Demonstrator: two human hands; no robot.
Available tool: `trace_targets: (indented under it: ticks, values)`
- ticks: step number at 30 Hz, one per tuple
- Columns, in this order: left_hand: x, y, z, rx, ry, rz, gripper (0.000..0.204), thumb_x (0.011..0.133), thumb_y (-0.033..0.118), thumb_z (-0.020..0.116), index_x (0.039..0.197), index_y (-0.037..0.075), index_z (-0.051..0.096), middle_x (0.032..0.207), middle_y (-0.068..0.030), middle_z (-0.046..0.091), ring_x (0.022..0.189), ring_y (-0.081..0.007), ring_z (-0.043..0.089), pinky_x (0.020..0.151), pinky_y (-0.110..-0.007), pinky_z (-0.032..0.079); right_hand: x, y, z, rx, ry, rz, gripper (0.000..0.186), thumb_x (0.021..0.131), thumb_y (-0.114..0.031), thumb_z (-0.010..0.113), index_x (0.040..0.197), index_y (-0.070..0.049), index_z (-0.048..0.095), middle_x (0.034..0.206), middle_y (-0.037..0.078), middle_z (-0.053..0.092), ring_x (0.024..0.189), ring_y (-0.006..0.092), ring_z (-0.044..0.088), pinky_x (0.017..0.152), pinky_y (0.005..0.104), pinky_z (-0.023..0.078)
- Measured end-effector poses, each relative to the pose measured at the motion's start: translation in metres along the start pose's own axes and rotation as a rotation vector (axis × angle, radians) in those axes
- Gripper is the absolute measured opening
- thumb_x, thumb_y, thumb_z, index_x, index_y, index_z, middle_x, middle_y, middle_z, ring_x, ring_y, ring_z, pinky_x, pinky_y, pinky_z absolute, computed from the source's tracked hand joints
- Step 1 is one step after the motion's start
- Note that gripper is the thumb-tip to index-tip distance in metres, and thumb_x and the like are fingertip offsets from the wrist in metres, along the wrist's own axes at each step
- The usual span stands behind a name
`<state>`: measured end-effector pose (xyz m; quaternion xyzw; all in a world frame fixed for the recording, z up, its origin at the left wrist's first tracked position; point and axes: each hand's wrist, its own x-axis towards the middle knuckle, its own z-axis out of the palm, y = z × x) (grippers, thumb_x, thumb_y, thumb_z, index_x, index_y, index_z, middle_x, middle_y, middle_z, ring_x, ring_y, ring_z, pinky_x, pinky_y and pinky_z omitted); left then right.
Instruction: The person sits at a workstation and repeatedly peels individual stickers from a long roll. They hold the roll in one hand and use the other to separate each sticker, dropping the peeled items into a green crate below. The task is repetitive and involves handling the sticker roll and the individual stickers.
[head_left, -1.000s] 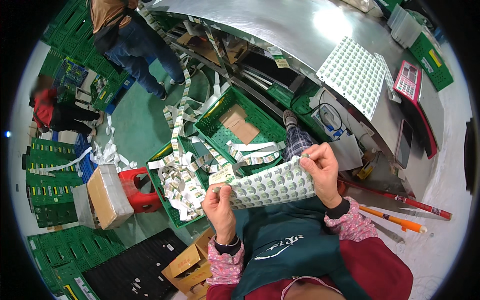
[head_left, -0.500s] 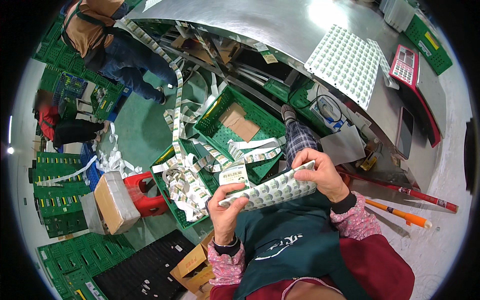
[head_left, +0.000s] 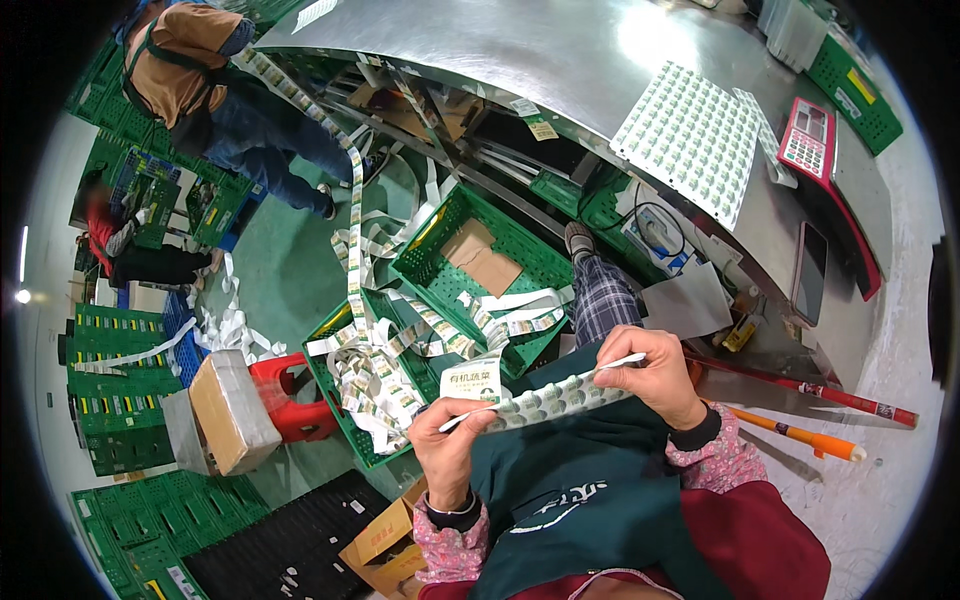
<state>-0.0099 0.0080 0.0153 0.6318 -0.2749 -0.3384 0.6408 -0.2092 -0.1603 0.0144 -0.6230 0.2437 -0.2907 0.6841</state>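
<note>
Between my hands a sheet of round green-and-white stickers (head_left: 545,402) is stretched over my lap, bowed and seen nearly edge-on. My left hand (head_left: 450,440) pinches its left end between thumb and fingers. At the right end my right hand (head_left: 652,377) grips it the same way. Just beyond the sheet's left end stands a pale printed label (head_left: 471,380). A green crate (head_left: 345,425) heaped with printed label strips (head_left: 372,385) is to the left, and another green crate (head_left: 425,240) holding cardboard and strips lies past my hands.
A metal table (head_left: 520,50) spans the far side, bearing a large sticker sheet (head_left: 690,135), a red scale (head_left: 815,150) and a phone (head_left: 809,275). A red stool (head_left: 290,390) and a box (head_left: 235,410) stand left. Two other people work at the far left.
Both hands have tilted the sticker sheet, so its face looks narrower now; my right hand sits slightly lower. The person at the top left has shifted a little.
</note>
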Motion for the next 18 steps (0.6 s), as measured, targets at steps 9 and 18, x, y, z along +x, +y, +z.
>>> trace_targets:
  ticks: [9,18]
  values:
    - [0.007,-0.001,-0.002,-0.186,-0.043,-0.087,0.020,0.078,0.002,0.073,0.095,-0.002,0.066,0.087,-0.0040,0.067,0.077,-0.0102,0.059,0.073,-0.023,0.046,0.000,0.014,-0.001,0.124,-0.044,0.111,0.012,0.077,0.001,0.073,0.084,0.001,0.062,0.083,0.002,0.060,0.075,0.0070,0.055,0.066,0.0209,0.042]
    - [0.003,-0.023,-0.014,-0.317,0.037,-0.080,0.021,0.086,0.007,0.069,0.104,-0.002,0.064,0.093,-0.0038,0.066,0.079,-0.0072,0.058,0.071,-0.021,0.045,0.004,0.018,0.004,0.053,0.015,-0.021,0.010,0.078,-0.001,0.074,0.085,-0.002,0.066,0.082,0.003,0.061,0.075,0.0098,0.055,0.067,0.0222,0.042]
